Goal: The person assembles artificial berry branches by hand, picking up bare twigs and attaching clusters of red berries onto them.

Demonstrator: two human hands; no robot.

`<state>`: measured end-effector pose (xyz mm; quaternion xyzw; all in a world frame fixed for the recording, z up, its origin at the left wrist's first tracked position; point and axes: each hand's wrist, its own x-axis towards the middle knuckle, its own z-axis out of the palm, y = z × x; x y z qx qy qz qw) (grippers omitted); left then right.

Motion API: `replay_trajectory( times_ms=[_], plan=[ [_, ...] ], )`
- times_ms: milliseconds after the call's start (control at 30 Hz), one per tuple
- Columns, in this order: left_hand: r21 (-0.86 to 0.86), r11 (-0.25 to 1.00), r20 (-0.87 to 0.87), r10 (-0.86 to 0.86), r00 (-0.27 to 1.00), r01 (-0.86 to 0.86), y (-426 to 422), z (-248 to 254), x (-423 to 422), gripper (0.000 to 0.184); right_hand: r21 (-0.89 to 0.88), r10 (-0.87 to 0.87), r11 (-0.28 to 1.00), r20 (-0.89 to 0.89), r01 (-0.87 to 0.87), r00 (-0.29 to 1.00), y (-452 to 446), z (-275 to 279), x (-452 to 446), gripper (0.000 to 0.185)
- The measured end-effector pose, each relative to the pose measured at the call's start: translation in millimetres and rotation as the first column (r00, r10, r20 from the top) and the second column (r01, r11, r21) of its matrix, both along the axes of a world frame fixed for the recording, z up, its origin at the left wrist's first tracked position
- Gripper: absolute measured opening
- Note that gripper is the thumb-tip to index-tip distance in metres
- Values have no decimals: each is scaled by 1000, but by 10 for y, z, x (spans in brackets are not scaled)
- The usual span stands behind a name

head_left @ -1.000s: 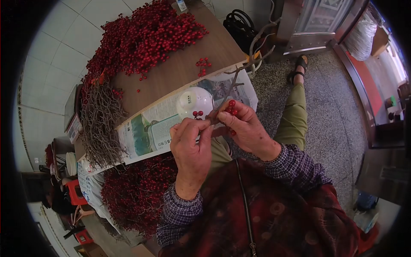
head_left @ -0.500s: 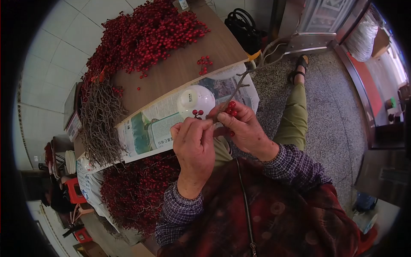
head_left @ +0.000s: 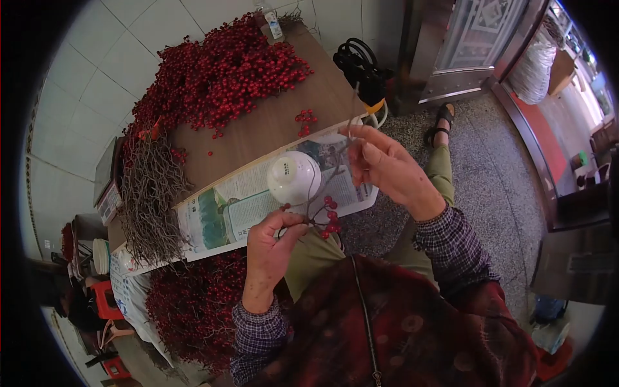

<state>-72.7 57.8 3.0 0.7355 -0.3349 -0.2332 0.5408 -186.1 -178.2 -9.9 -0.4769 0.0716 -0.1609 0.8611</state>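
My left hand (head_left: 271, 258) pinches the lower end of a thin berry branch (head_left: 314, 200) between thumb and fingers. A small cluster of red berries (head_left: 331, 219) hangs from it just right of the fingertips. Higher up and to the right, my right hand (head_left: 396, 171) has its fingers curled at the upper stem, which is blurred there. Behind the branch, an upturned white bowl (head_left: 293, 177) rests on newspaper (head_left: 242, 213) at the table edge.
A large heap of red berry sprigs (head_left: 219, 71) covers the far side of the wooden table (head_left: 225, 145). Bare twigs (head_left: 151, 200) lie at the left. More berry branches (head_left: 193, 309) are below the table edge. A few loose berries (head_left: 305, 121) lie near the black bag (head_left: 358, 64).
My hands have moved apart: the right went up and right along the stem, the left slightly down and left. The branch now stands more upright, with its berry cluster lower.
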Motion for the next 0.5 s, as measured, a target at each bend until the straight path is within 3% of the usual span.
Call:
replay_trajectory(
  times_ms=[33, 67, 167, 300, 333, 367, 400, 500],
  plan=[
    [29, 999, -126, -35, 991, 39, 37, 11, -14, 8, 111, 75, 990, 92, -85, 993, -52, -1, 3, 36],
    [52, 995, -250, -65, 966, 81, 71, 19, -17, 8, 106, 71, 991, 91, -81, 993, -63, -7, 29, 36],
    [35, 977, -345, -186, 920, 211, 202, 19, 36, 13, 123, 147, 980, 88, -157, 985, -24, -22, 137, 24],
    [129, 989, -396, -20, 918, 77, 356, 208, 86, 19, 74, 155, 984, 73, -161, 985, 139, 20, 222, 13],
    [125, 992, -164, 50, 985, -30, 389, 287, 78, 21, 85, 127, 988, 28, -129, 991, 193, 46, 236, 12],
    [92, 987, 75, 125, 989, -132, 415, 338, 83, 23, 81, 127, 988, 29, -129, 992, 244, 53, 254, 12],
    [58, 991, 330, 94, 939, -119, 454, 358, 124, 23, 12, 159, 987, 13, -160, 987, 307, 59, 272, 11],
    [161, 986, 480, -34, 877, -49, 386, 512, 17, 20, -83, 189, 978, -38, -191, 981, 643, 154, 330, 9]
  ],
)
